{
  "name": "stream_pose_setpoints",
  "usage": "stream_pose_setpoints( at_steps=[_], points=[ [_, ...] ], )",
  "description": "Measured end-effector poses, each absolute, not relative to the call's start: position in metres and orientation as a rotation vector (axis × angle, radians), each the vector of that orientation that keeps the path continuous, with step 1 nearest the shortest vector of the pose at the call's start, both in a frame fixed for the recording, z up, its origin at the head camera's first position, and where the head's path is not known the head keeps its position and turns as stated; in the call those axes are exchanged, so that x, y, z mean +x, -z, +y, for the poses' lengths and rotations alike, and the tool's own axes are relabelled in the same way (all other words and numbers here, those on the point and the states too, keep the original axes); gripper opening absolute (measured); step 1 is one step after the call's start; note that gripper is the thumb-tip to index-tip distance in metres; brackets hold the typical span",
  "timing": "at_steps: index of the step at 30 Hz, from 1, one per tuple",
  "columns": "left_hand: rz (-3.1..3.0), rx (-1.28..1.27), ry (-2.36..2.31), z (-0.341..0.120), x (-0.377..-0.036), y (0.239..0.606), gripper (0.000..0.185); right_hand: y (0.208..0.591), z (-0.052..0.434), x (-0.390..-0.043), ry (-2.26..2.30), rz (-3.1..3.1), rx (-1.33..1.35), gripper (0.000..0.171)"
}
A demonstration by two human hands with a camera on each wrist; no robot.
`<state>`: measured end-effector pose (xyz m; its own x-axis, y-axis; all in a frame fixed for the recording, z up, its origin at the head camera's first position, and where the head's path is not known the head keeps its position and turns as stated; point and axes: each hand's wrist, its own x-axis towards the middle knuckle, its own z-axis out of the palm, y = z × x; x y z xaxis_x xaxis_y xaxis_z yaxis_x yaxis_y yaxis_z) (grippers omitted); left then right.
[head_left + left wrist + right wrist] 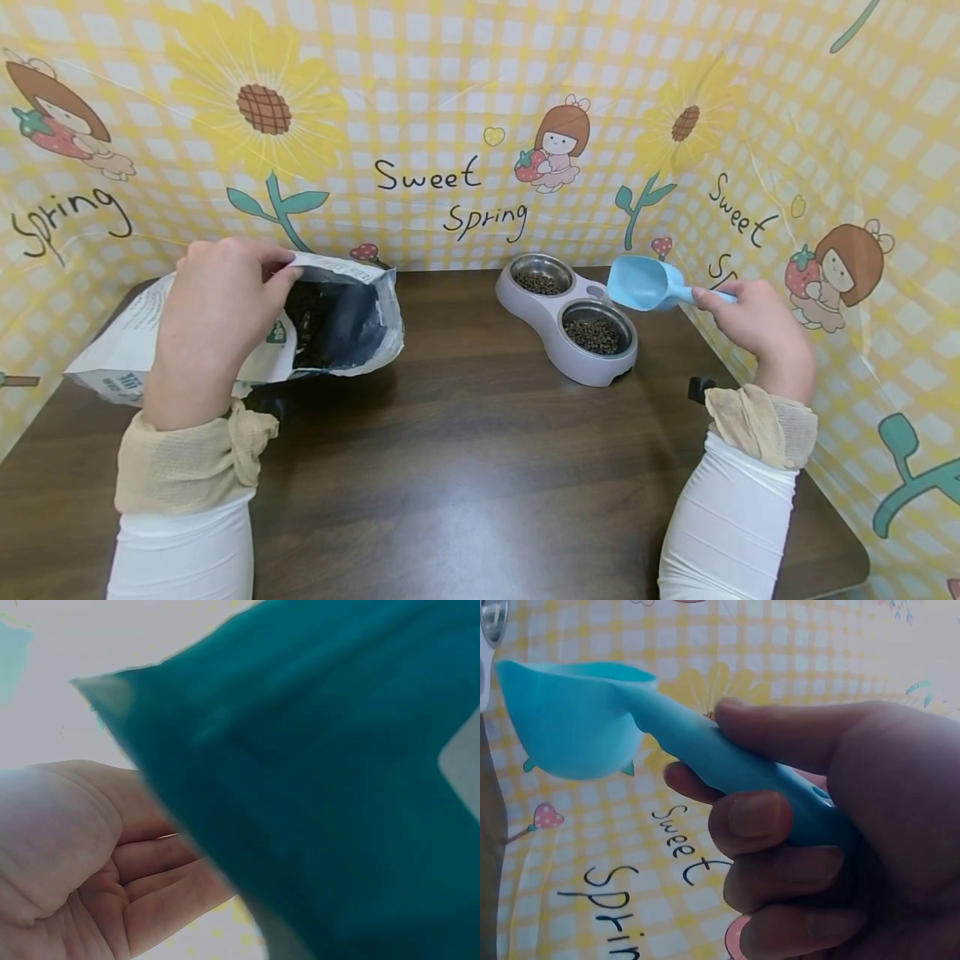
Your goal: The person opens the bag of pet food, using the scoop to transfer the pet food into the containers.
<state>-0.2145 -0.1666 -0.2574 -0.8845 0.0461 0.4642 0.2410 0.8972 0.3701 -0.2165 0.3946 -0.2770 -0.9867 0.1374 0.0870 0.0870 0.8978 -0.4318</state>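
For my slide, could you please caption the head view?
Left hand holds the kibble bag open; right hand holds a blue scoop.

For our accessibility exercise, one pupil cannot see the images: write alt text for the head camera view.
A person's right hand holds a blue scoop beside a grey double pet bowl with kibble in both cups, while the left hand grips the open mouth of a white kibble bag lying on a dark wooden table. A yellow checked "Sweet Spring" backdrop surrounds the table.

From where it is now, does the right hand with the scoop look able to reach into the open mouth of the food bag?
Probably yes. The right hand holds the blue scoop over the double bowl; bare table lies between it and the bag, whose mouth the left hand holds open toward the middle.
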Motion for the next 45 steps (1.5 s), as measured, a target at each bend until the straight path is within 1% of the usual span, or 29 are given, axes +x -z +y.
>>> stream_pose_setpoints(
  at_steps=[8, 12, 20, 27, 32, 35, 39, 45],
  points=[
    [-2.617, -0.209, 0.584, -0.167, -0.215, 0.257, 0.027, 0.274, 0.384, -0.220, -0.915, -2.788, -0.232, 0.058],
    [-2.622, -0.204, 0.583, -0.167, -0.215, 0.257, 0.027, 0.271, 0.365, -0.225, -1.123, -2.693, -0.242, 0.052],
    [-2.615, -0.200, 0.586, -0.167, -0.215, 0.257, 0.027, 0.276, 0.321, -0.250, -1.610, -2.573, -0.086, 0.033],
    [-2.614, -0.204, 0.564, -0.168, -0.215, 0.257, 0.027, 0.302, 0.270, -0.276, -1.851, -2.713, 0.075, 0.029],
    [-2.616, -0.214, 0.572, -0.169, -0.215, 0.259, 0.027, 0.330, 0.239, -0.292, -1.954, -2.800, 0.092, 0.033],
    [-2.620, -0.214, 0.577, -0.169, -0.216, 0.259, 0.027, 0.344, 0.230, -0.297, -2.001, -2.839, 0.098, 0.039],
    [-2.619, -0.213, 0.581, -0.168, -0.216, 0.258, 0.027, 0.356, 0.223, -0.301, -2.017, -2.871, 0.095, 0.043],
    [-2.610, -0.220, 0.584, -0.169, -0.215, 0.258, 0.026, 0.368, 0.212, -0.304, -1.976, -2.972, 0.071, 0.035]
  ],
)
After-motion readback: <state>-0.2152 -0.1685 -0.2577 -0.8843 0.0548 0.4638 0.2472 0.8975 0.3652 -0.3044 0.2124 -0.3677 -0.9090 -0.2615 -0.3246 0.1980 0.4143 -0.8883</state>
